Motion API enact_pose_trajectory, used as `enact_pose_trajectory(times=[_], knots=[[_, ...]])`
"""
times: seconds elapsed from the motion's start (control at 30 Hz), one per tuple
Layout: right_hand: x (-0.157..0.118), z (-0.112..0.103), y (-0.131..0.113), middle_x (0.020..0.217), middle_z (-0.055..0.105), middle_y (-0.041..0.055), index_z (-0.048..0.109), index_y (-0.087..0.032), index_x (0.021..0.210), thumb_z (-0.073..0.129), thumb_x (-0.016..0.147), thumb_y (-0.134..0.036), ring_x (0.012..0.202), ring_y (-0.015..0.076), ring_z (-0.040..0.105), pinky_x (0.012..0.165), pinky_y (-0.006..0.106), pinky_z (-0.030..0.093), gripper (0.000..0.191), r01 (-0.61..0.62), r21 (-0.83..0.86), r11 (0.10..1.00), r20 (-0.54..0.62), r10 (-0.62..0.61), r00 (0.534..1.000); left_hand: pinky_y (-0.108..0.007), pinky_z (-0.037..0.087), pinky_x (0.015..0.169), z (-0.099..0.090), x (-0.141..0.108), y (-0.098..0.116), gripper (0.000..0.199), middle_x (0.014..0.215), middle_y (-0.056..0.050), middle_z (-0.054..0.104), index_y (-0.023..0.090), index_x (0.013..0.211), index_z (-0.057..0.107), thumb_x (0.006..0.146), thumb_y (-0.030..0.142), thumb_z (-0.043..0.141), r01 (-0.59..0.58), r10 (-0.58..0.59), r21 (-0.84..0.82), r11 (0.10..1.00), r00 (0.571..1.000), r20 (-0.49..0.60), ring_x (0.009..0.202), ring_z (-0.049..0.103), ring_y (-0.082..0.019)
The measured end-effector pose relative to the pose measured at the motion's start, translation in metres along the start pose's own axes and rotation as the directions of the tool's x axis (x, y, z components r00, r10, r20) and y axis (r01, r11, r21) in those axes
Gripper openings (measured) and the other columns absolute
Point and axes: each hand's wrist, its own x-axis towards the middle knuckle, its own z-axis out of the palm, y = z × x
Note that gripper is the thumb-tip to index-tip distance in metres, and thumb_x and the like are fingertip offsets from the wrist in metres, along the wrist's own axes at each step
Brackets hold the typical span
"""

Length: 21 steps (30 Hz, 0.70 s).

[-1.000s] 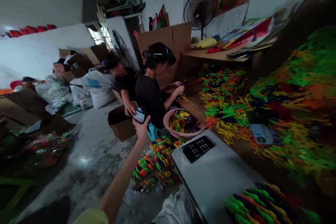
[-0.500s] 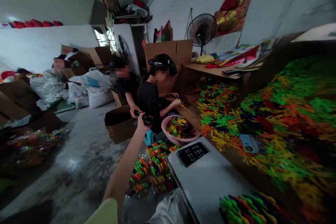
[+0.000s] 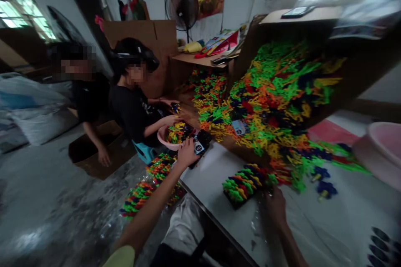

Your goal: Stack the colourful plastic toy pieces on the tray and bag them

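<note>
A left hand pinches a flat black labelled card at the edge of the white table; a blurred right hand (its grip impossible to make out) rests just beside a black tray of bright plastic pieces.

Right hand has white worktop open toward the near edge; black pegged board sits between it and left hand; loose plastic pieces heap beyond.

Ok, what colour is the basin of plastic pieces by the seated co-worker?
The basin is pink, best seen in the head view.
</note>
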Motion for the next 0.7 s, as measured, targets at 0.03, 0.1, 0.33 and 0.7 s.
enact_pose_trajectory(times=[0.03,0.1,0.33,0.7], knots=[[-0.001,0.002,0.003,0.084,0.068,0.0134,0.064,-0.019,0.088,0.043,0.065,-0.05,0.079,0.0301,0.062,0.074,0.047,0.053,0.043,-0.021,0.014,1.0,-0.005,0.021,1.0,-0.049,0.032,0.116,0.01,0.006,0.004,0.082,0.151,-0.02,0.044,0.015,0.144,0.04,0.072,0.032,0.075,0.021,-0.022,0.067,0.998,1.0,0.019,0.141,0.039,-0.036],[-0.002,0.005,0.007,0.088,0.068,0.0128,0.064,-0.018,0.092,0.045,0.065,-0.05,0.081,0.0293,0.061,0.079,0.047,0.053,0.046,-0.069,0.051,0.996,0.001,0.069,0.998,-0.052,0.031,0.115,0.028,0.012,0.006,0.078,0.151,-0.024,0.043,0.013,0.142,0.042,0.075,0.037,0.074,0.059,-0.065,0.106,0.993,0.997,0.053,0.141,0.039,-0.039],[0.004,0.017,0.003,0.098,0.071,0.0109,0.066,-0.02,0.097,0.05,0.066,-0.049,0.094,0.0305,0.063,0.091,0.049,0.05,0.044,-0.083,0.183,0.98,0.007,0.083,0.997,-0.051,0.034,0.113,0.052,0.016,-0.001,0.088,0.153,-0.025,0.041,0.012,0.151,0.03,0.08,0.05,0.067,0.117,-0.138,0.238,0.964,0.988,0.074,0.142,0.039,-0.039],[0.017,-0.023,0.009,0.11,0.066,0.02,0.064,-0.011,0.117,0.042,0.082,-0.054,0.103,0.0347,0.06,0.097,0.052,0.045,0.06,-0.196,-0.111,0.974,-0.141,0.179,0.974,-0.047,0.036,0.11,0.04,0.043,0.048,0.054,0.147,-0.019,0.049,0.015,0.14,0.047,0.094,0.041,0.051,-0.201,0.209,0.265,0.943,0.978,-0.003,0.136,0.044,-0.033]])
